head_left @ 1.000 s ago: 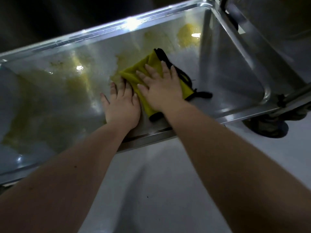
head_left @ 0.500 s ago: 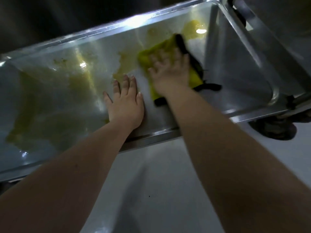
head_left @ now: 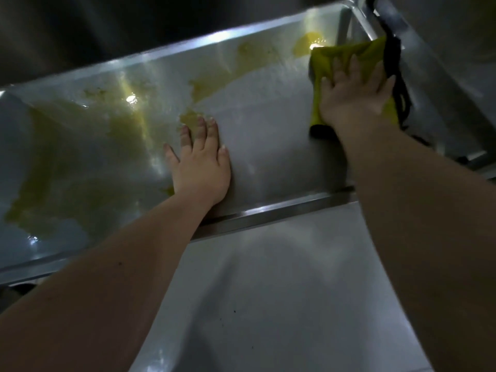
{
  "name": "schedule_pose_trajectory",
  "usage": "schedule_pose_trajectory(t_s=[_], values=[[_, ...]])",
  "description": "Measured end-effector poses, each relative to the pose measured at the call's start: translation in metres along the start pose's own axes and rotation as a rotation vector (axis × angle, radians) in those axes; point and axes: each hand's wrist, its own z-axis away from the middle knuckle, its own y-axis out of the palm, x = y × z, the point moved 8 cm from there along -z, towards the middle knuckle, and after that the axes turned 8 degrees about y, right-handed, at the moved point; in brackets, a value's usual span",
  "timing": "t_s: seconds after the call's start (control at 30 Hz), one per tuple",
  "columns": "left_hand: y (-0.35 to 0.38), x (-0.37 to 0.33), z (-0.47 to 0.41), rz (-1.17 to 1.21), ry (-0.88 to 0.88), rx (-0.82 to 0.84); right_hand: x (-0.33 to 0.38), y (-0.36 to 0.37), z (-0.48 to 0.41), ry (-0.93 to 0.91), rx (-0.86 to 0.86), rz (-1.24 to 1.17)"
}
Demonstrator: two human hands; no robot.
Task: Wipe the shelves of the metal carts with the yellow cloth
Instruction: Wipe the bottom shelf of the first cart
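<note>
The metal shelf (head_left: 268, 157) bears yellowish smears (head_left: 80, 159) and, at its right end, the yellow cloth (head_left: 346, 53).

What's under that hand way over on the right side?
The yellow cloth, pressed flat on the metal shelf by the right hand with straight fingers. Whether any yellowish smears lie beneath the cloth cannot be seen: cloth and hand cover that spot.

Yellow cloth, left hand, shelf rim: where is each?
yellow cloth (head_left: 322, 63): head view, bare upper-left fold.
left hand (head_left: 200, 169): head view, back of hand.
shelf rim (head_left: 268, 214): head view, near front edge.
</note>
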Motion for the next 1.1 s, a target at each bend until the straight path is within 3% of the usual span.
schedule_pose_trajectory(t_s=[0.2, 0.37, 0.53, 0.63, 0.87, 1.1], values=[[-0.001, 0.000, 0.001, -0.002, 0.004, 0.002, 0.153, 0.031, 0.100, -0.479, 0.058, 0.000], [-0.002, -0.002, 0.002, -0.001, 0.015, 0.000, 0.124, 0.030, 0.108, -0.534, 0.060, -0.006], [0.001, -0.002, 0.000, -0.025, 0.006, 0.016, 0.040, 0.038, 0.186, -0.532, 0.056, -0.003], [-0.001, -0.003, 0.001, -0.047, 0.017, 0.008, 0.031, 0.040, 0.195, -0.539, 0.088, 0.064], [0.001, -0.003, 0.003, 0.010, 0.051, 0.049, 0.071, 0.018, 0.048, -0.369, 0.056, -0.019], [0.002, -0.004, 0.002, -0.012, 0.037, 0.059, -0.014, 0.000, -0.017, -0.129, 0.033, 0.047]])
